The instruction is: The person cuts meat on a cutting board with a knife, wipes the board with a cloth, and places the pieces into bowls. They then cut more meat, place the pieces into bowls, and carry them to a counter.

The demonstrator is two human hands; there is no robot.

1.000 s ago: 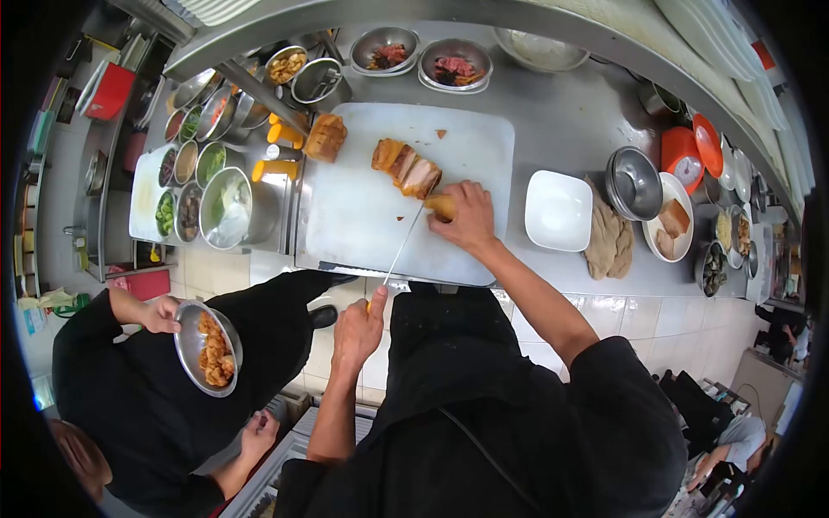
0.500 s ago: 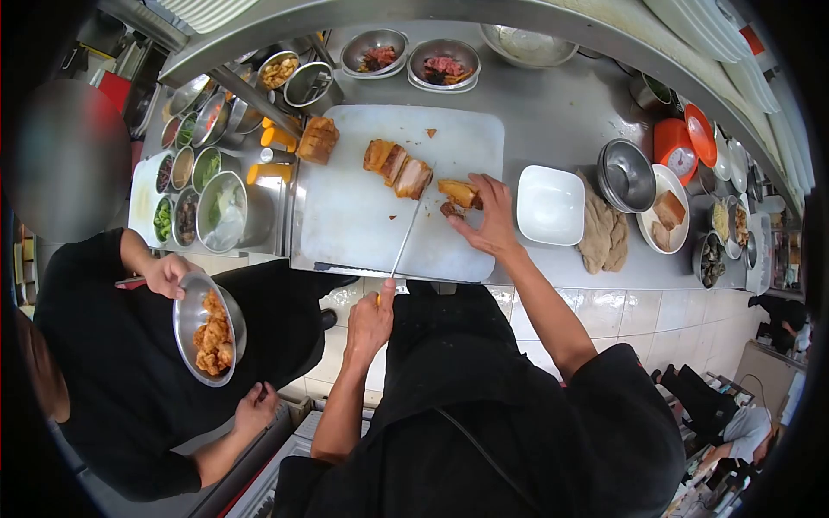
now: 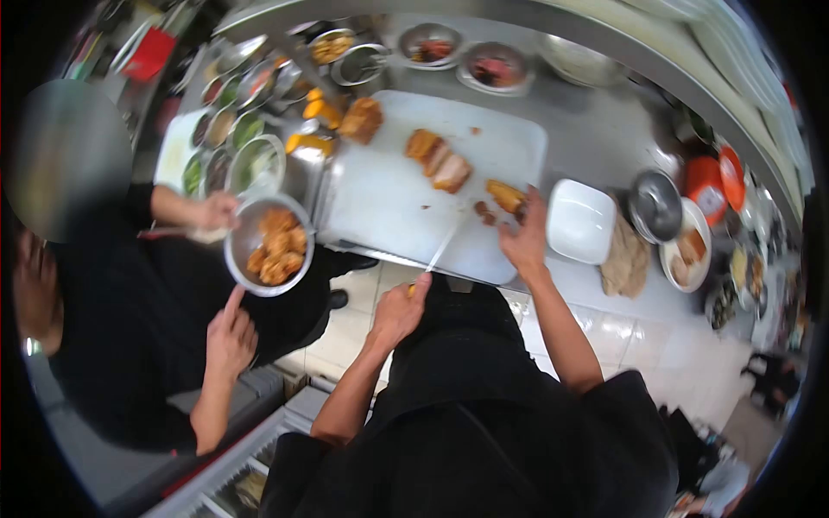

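My left hand (image 3: 400,309) is closed around the yellow handle of a knife (image 3: 445,244). Its blade reaches over the near part of a white cutting board (image 3: 380,211). My right hand (image 3: 525,237), somewhat blurred, curls its fingers and thumb about the right end of a browned pork belly piece (image 3: 503,196). A small dark bit of meat (image 3: 484,211) lies beside that piece. Left of it on the board sit cut pork belly chunks (image 3: 439,161), their pale layers showing. Another browned block (image 3: 361,120) rests at the board's far left corner.
A white square bowl (image 3: 581,221), a tan cloth (image 3: 626,259) and stacked metal bowls (image 3: 654,205) stand to the right. At left, a co-worker's hand (image 3: 216,211) holds a metal bowl (image 3: 231,250) of fried pieces. Ingredient pots (image 3: 259,164) crowd the left counter beneath a shelf (image 3: 432,10).
The view has swung, shifting the scene. My knife has drawn back toward me, away from the cut chunks. The co-worker's bowl has come up and right, nearer the board.
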